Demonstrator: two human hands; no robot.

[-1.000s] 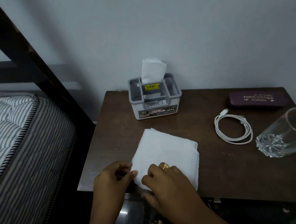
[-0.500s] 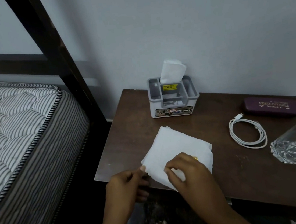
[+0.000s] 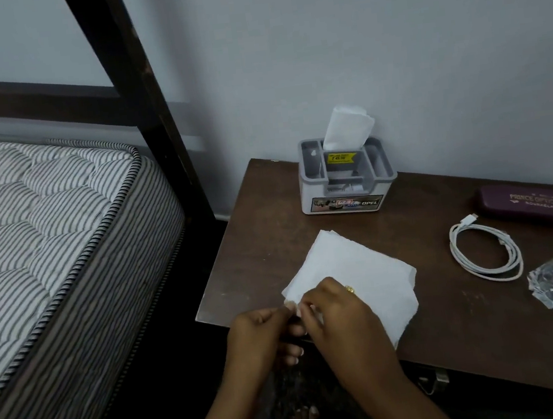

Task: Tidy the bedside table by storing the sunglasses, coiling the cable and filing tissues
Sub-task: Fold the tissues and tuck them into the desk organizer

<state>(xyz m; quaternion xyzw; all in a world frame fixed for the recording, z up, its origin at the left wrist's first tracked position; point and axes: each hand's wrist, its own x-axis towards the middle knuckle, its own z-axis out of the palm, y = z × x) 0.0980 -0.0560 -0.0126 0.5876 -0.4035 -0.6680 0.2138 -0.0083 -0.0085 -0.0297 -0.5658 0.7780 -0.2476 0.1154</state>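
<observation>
Two hands on one tissue corner

The left hand (image 3: 261, 333) and right hand (image 3: 343, 318) pinch the near corner of the tissue (image 3: 356, 265), which lies flat at the bedside table's (image 3: 264, 238) front edge. If the hands pull unevenly, the thin paper (probably layered) could tear or slide off.

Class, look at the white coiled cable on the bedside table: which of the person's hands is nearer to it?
Right. The right hand pinches the tissue left of the cable; the left hand grips its corner, even farther left.
</observation>
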